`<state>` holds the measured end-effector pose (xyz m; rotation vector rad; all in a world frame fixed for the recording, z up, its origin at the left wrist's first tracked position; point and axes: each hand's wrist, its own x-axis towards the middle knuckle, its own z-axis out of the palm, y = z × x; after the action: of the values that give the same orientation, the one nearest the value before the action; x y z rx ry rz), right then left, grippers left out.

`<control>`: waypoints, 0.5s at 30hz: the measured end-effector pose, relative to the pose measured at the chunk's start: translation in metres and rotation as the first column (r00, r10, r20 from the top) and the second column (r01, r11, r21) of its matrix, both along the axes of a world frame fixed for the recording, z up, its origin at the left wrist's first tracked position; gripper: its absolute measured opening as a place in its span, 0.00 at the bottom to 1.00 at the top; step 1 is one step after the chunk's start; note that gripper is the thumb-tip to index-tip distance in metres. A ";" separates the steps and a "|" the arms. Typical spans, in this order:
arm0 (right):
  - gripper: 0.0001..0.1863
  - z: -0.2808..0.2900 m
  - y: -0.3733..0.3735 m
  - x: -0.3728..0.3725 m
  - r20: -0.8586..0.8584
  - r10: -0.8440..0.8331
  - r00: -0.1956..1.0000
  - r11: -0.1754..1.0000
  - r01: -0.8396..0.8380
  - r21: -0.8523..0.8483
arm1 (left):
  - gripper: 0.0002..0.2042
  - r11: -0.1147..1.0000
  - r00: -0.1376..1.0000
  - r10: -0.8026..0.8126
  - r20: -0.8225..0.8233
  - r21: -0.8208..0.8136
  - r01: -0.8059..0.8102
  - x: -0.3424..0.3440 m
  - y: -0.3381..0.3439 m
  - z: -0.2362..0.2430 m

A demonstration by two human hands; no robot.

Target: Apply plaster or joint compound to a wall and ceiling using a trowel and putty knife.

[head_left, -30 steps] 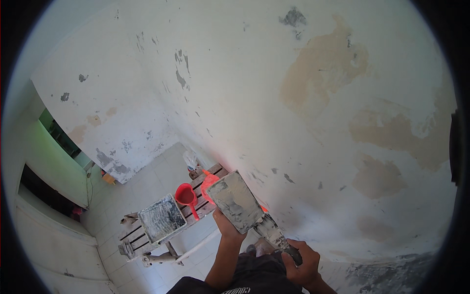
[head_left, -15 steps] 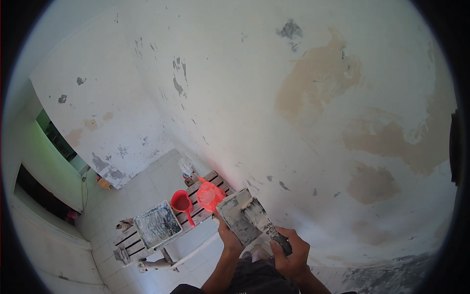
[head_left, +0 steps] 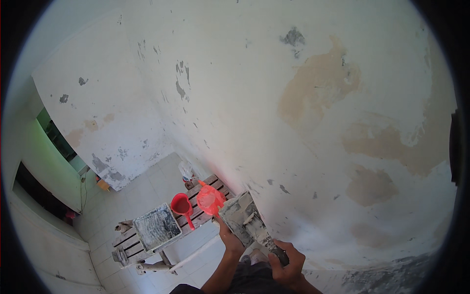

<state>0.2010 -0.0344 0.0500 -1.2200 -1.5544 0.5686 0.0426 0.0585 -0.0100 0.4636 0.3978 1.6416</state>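
Observation:
My left hand is closed around the near left edge of a flat rectangular board, smeared with grey-white filler. The board's underside and most of my fingers there are hidden. In my right hand is a putty knife, gripped by its dark, filler-spotted handle. Its blade lies against the board's face, with a lump of wet filler on and around it. Both hands are close together in front of my body, near the wall.
A slatted wooden bench stands left of me, carrying a filler-coated tray, a red dipper and a red plastic bag. Beyond it sits a whitish bag. The pale wall has grey chips and tan patches.
The putty knife's blade has slid down the board toward me, and the filler on the board has a changed shape. My right hand has shifted slightly left and nearer.

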 end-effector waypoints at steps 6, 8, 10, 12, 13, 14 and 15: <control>0.16 0.002 0.010 -0.010 -0.123 -0.079 0.989 0.997 0.078 -0.008 | 0.25 0.981 0.985 0.149 -0.088 -0.113 -0.158 0.027 -0.016 -0.007; 0.16 0.010 0.013 -0.011 -0.179 -0.067 0.982 0.998 0.063 -0.029 | 0.24 0.977 0.978 0.178 -0.107 -0.097 -0.189 0.028 -0.019 -0.013; 0.16 0.019 0.018 -0.011 -0.234 -0.053 0.971 0.998 0.042 -0.052 | 0.25 0.996 0.980 0.090 -0.175 0.028 -0.087 0.026 -0.019 -0.014; 0.18 0.023 0.021 -0.009 -0.349 -0.023 0.937 1.000 0.028 0.009 | 0.26 0.994 0.986 0.071 -0.152 -0.068 -0.082 0.027 -0.022 -0.006; 0.18 0.023 0.020 -0.007 -0.350 -0.023 0.937 1.000 0.028 0.009 | 0.27 0.984 0.991 0.056 -0.125 -0.159 -0.076 0.027 -0.022 -0.001; 0.18 0.021 0.017 -0.003 -0.371 -0.028 0.928 0.996 0.055 0.063 | 0.27 0.984 0.990 0.057 -0.126 -0.160 -0.077 0.024 -0.021 -0.001; 0.17 0.019 0.013 0.002 -0.392 -0.030 0.919 0.990 0.082 0.116 | 0.26 0.984 0.997 0.029 -0.072 -0.174 -0.041 0.018 -0.019 -0.003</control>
<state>0.2027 -0.0211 0.0692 -0.9780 -1.1954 0.6198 0.0608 0.0393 -0.0131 0.3835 0.6004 1.6106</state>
